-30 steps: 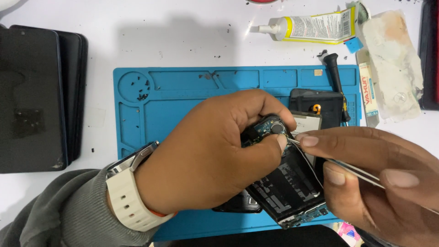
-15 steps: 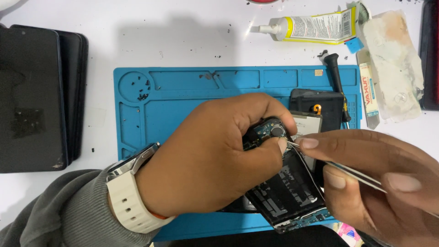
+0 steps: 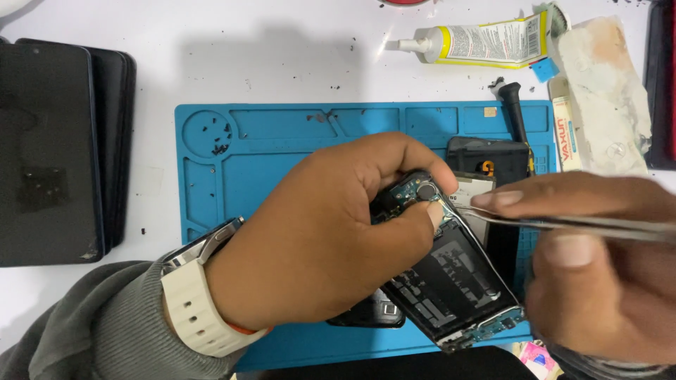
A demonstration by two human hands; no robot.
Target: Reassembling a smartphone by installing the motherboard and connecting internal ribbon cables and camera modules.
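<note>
at the far left we are seeing a stack of dark phones (image 3: pixel 56 148) lying flat on the white table (image 3: pixel 282 49), well apart from our work. moving right, the blue repair mat (image 3: pixel 282 155) is carrying loose screws (image 3: pixel 215 137) in its round dish. our left hand (image 3: pixel 317 239), with a white watch (image 3: pixel 193 295) at the wrist, is wrapping over the opened phone (image 3: pixel 451 281), thumb and forefinger pinching its top end by the camera. compared with a second ago, we are holding that phone in nearly the same spot, tilted over the mat. our right hand (image 3: pixel 598 274) is pressing the tweezers (image 3: pixel 563 224) together, and their tip has crept slightly closer to the board at the phone's upper corner; we cannot tell whether it is gripping any part. a glue tube (image 3: pixel 479 43) is lying above.
</note>
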